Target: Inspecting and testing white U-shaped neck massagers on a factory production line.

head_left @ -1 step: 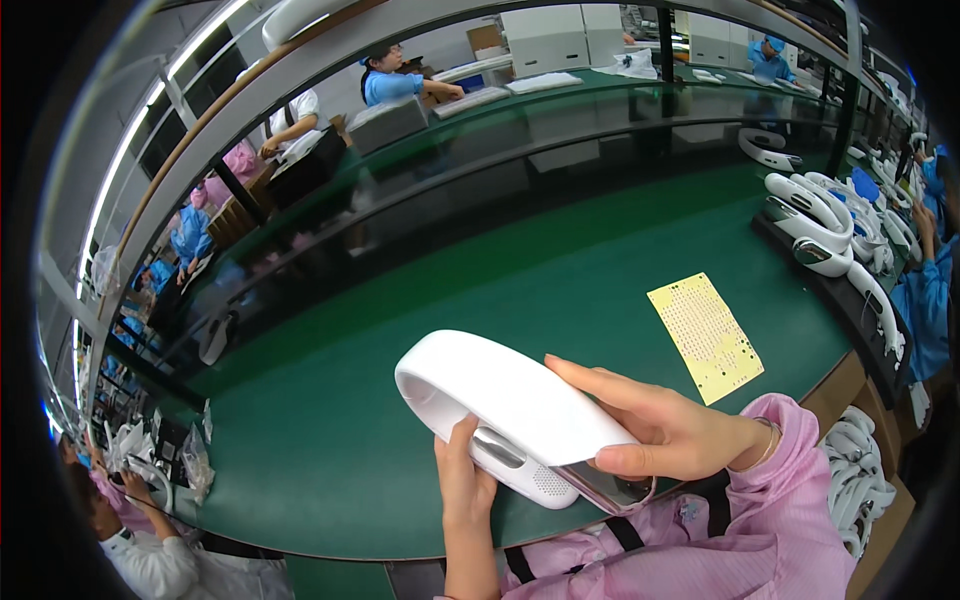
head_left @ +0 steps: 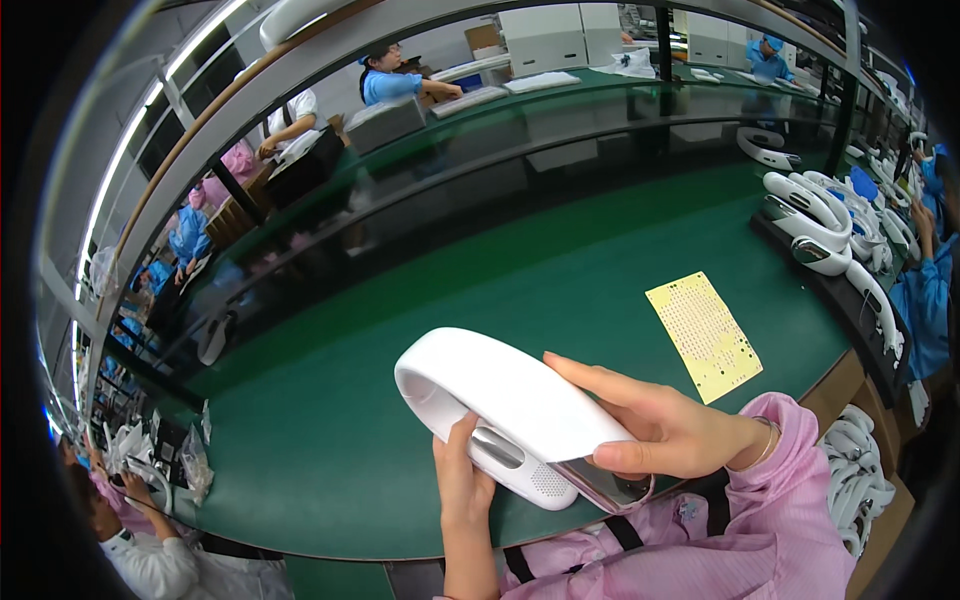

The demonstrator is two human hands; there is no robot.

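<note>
A white U-shaped neck fan [head_left: 520,390] is held between my two hands above the near edge of the table. My left hand [head_left: 464,470] grips its lower arm from the left, with the thumb inside the curve beside a silver oval plate [head_left: 497,448]. Small round holes dot that arm's end. My right hand [head_left: 665,430] clasps the upper arm's end, fingers along the outer face and thumb underneath. A shiny pinkish edge shows below my right thumb; I cannot make out what it belongs to.
On the green table [head_left: 330,430], a yellow perforated card [head_left: 705,335] lies to the right. Several white neck fans sit on a black tray [head_left: 880,340] farther right, above a cardboard box [head_left: 890,520] of white parts. A raised black shelf [head_left: 500,170] spans the back. Co-workers sit around.
</note>
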